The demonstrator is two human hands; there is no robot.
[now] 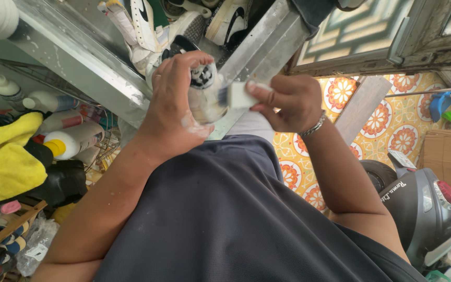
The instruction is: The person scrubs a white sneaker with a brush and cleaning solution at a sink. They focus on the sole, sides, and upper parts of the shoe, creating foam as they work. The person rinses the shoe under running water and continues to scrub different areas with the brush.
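Shoe (204,91) sitting in the left hand (176,104), brush (234,95) in the right hand (288,102) touching it; more shoes (184,21) lying in the tray (84,57) beyond; bottles (53,120) lying in a wire rack (32,73) at left beside a cloth (3,156); scooter (418,203) standing at right.

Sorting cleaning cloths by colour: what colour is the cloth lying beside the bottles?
Bright yellow: the cloth beside the bottles, clearest in the head view.

Bright even daylight, soft shadows, slight blur at hands.
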